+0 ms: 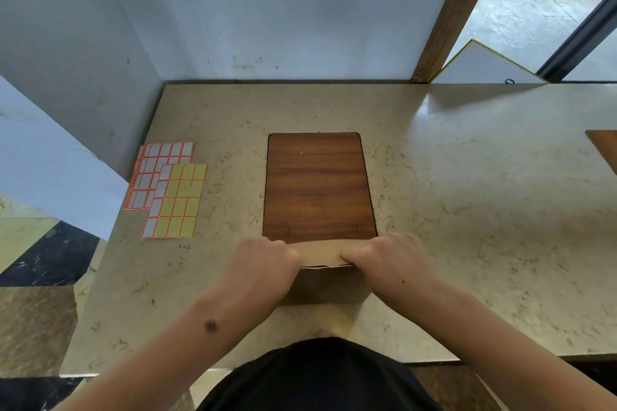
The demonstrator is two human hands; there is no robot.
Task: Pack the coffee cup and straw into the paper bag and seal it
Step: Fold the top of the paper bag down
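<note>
The paper bag (325,280) stands near the bench's (467,210) front edge; its folded top is gripped by curled left hand (263,259) and right hand (389,255); sticker sheets (167,188) lie near the left edge.

Two bare forearms, no sleeves visible; dark mark on left forearm (211,325) near wrist; black garment (317,377), possibly a shirt, below forearms.

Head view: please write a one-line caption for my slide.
Both hands, left hand and right hand, fold down the paper bag top on the marble counter, label sheets lying nearby.
</note>
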